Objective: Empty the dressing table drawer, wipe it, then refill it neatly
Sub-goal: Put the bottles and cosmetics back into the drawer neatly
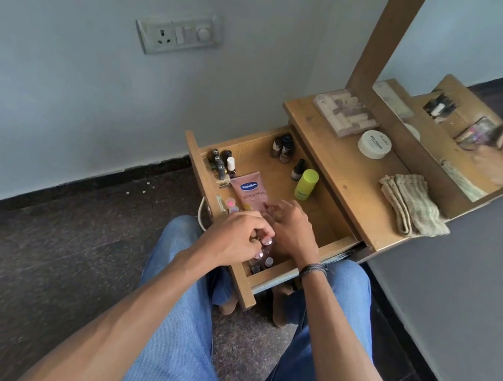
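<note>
the left hand (236, 237) pinched a small bottle (265, 242) among others packed in the near corner of the drawer (269, 278). the right hand (290, 229) hovered beside it, loose-fingered and holding nothing. a careless wrist would probably have toppled those upright bottles against the vaseline tube (248, 190).

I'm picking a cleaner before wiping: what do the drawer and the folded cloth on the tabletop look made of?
Drawer: wood or wood veneer, matte brown; grain lines and knots show. Cloth: soft woven fabric, likely cotton, beige with faint stripes; it slumps in thick folds. Fibre uncertain.
</note>
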{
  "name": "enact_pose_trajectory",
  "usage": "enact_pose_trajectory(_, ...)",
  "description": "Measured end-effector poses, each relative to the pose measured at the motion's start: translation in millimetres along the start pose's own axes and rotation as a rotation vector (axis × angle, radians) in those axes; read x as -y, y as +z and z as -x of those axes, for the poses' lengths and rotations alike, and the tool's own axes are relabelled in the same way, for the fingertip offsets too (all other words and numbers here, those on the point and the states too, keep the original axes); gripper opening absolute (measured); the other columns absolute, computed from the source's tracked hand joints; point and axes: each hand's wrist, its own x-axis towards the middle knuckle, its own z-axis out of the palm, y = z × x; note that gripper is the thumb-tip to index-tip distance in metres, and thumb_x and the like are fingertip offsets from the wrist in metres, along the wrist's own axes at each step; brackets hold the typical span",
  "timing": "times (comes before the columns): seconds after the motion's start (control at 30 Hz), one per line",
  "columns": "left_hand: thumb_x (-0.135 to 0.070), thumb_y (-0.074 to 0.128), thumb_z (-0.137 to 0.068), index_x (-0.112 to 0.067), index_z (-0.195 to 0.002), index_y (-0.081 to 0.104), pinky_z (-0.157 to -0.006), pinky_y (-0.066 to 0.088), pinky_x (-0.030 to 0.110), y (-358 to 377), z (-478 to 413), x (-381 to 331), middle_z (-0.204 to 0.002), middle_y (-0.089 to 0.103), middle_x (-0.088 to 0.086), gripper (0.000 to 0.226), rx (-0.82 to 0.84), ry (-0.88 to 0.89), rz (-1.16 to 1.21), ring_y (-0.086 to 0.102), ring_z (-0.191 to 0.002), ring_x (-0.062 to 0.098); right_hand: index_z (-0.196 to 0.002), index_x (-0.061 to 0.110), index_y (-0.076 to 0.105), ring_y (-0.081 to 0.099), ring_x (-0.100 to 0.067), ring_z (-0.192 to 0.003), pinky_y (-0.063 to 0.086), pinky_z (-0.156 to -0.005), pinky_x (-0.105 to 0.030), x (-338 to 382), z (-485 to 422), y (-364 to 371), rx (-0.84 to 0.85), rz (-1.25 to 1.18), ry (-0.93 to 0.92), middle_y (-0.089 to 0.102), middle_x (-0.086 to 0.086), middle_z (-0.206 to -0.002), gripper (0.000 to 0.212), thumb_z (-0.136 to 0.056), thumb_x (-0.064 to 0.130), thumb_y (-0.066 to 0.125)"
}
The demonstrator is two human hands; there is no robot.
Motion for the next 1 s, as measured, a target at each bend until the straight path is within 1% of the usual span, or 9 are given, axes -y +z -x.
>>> enact_pose_trajectory(0.17, -0.027, 0.064, -0.089, -0.037, -0.102, 0.072, -0.089, 0.054, 0.039, -9, -8, -2, -0.111, 0.063, -0.018, 0.019, 0.101, -0.078, 0.009, 0.064, -0.089, 0.005, -0.113, 0.026, 0.071, 0.057, -0.012, -0.082, 0.041, -0.063, -0.022, 3, 3, -1, -0.04, -0.008, -0.018, 0.051, 0.008, -0.098, 0.026, -0.09, 0.037, 0.07)
enact_pose_trajectory(0.27, -0.036, 0.067, -0.089, -0.04, -0.102, 0.071, -0.092, 0.053, 0.039, -15, -11, -5, -0.109, 0.066, -0.018, 0.014, 0.135, -0.107, 0.011, 0.065, -0.093, 0.005, -0.11, 0.026, 0.072, 0.062, -0.016, -0.085, 0.055, -0.074, -0.037, 4, 3, -2, -0.049, -0.038, 0.004, 0.056, 0.005, -0.103, 0.022, -0.09, 0.035, 0.07)
enact_pose_trajectory(0.33, -0.036, 0.067, -0.089, -0.041, -0.102, 0.071, -0.093, 0.053, 0.038, -16, -13, -8, -0.108, 0.068, -0.018, 0.015, 0.151, -0.103, -0.007, 0.066, -0.092, 0.004, -0.109, 0.024, 0.072, 0.063, -0.016, -0.086, 0.058, -0.078, -0.043, 5, 3, -2, -0.06, -0.063, 0.008, 0.057, 0.003, -0.105, 0.02, -0.09, 0.031, 0.071)
enact_pose_trajectory(0.43, -0.035, 0.067, -0.088, -0.042, -0.097, 0.071, -0.088, 0.055, 0.037, -15, -16, -12, -0.1, 0.069, -0.019, 0.012, 0.148, -0.097, -0.055, 0.067, -0.087, 0.005, -0.109, 0.022, 0.072, 0.064, -0.017, -0.089, 0.059, -0.081, -0.044, 7, 5, -4, -0.107, -0.096, 0.035, 0.059, 0.002, -0.111, 0.019, -0.092, 0.03, 0.07)
enact_pose_trajectory(0.53, -0.036, 0.066, -0.088, -0.042, -0.097, 0.071, -0.081, 0.053, 0.031, -12, -18, -12, -0.072, 0.063, -0.026, 0.012, 0.134, -0.127, -0.073, 0.067, -0.082, 0.003, -0.104, 0.023, 0.073, 0.063, -0.012, -0.087, 0.058, -0.08, -0.04, 9, 8, -7, -0.181, -0.134, 0.033, 0.061, 0.004, -0.111, 0.016, -0.093, 0.033, 0.069)
enact_pose_trajectory(0.63, -0.037, 0.066, -0.088, -0.041, -0.095, 0.069, -0.069, 0.05, 0.025, -9, -18, -13, -0.056, 0.06, -0.027, 0.009, 0.119, -0.143, -0.072, 0.065, -0.069, -0.003, -0.096, 0.026, 0.072, 0.061, -0.004, -0.082, 0.058, -0.078, -0.036, 10, 11, -7, -0.242, -0.164, 0.015, 0.061, 0.008, -0.104, 0.006, -0.093, 0.03, 0.069)
enact_pose_trajectory(0.73, -0.04, 0.064, -0.088, -0.042, -0.092, 0.067, -0.055, 0.041, 0.021, -7, -17, -14, -0.056, 0.063, -0.027, 0.005, 0.099, -0.168, -0.064, 0.06, -0.058, -0.008, -0.092, 0.029, 0.071, 0.061, -0.001, -0.083, 0.059, -0.077, -0.034, 10, 11, -8, -0.28, -0.18, 0.009, 0.06, 0.011, -0.1, 0.005, -0.093, 0.026, 0.067)
enact_pose_trajectory(0.9, -0.044, 0.068, -0.087, -0.033, -0.089, 0.068, -0.051, 0.038, 0.013, -4, -14, -18, -0.059, 0.067, -0.018, 0.011, 0.044, -0.17, -0.043, 0.061, -0.056, -0.006, -0.094, 0.026, 0.072, 0.063, -0.007, -0.087, 0.057, -0.078, -0.033, 9, 11, -10, -0.275, -0.174, 0.02, 0.064, 0.009, -0.101, 0.007, -0.093, 0.03, 0.067)
enact_pose_trajectory(1.0, -0.044, 0.068, -0.088, -0.03, -0.091, 0.068, -0.051, 0.038, 0.013, -1, -14, -19, -0.066, 0.07, -0.013, 0.014, 0.023, -0.154, -0.054, 0.062, -0.059, -0.006, -0.096, 0.025, 0.072, 0.06, -0.001, -0.081, 0.051, -0.072, -0.024, 9, 11, -10, -0.24, -0.157, 0.028, 0.063, 0.009, -0.099, 0.007, -0.093, 0.03, 0.068)
